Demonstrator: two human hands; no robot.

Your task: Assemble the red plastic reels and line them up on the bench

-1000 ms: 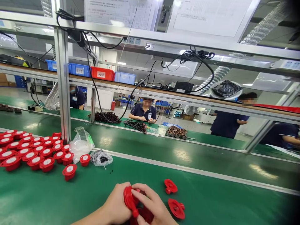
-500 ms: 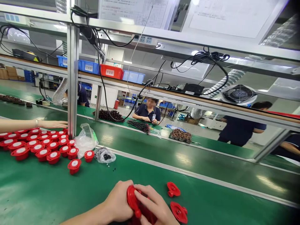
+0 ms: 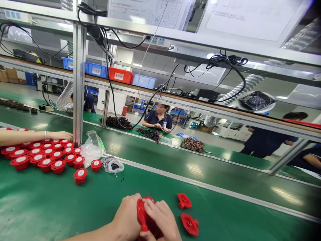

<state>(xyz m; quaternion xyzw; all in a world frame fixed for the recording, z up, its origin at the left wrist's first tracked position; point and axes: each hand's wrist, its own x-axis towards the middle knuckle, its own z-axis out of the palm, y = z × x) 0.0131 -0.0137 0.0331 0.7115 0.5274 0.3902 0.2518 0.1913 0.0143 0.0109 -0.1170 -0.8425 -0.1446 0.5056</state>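
Low in the middle of the view, my left hand [image 3: 128, 214] is closed around one side of a red plastic part [image 3: 141, 214]. My right hand [image 3: 164, 219] wraps the other side, its fingers bent over the edge. Both hands hide much of the part, and more red shows between them. To the right of my right hand, two loose red plastic pieces lie on the green mat: a red cap-like piece [image 3: 184, 200] and, nearer me, a second red piece [image 3: 190, 225].
Many red parts with white round tops [image 3: 46, 164] stand at left, with a co-worker's hand [image 3: 59, 135] over them. A clear plastic bag [image 3: 91, 149] and a smaller bag of black bits [image 3: 112, 165] lie beside them. A metal post [image 3: 79, 83] rises behind.
The red part has turned a little between my hands, and my right fingers have curled in closer. The co-worker's hand at left has shifted slightly lower. A person at far right moved rightward.
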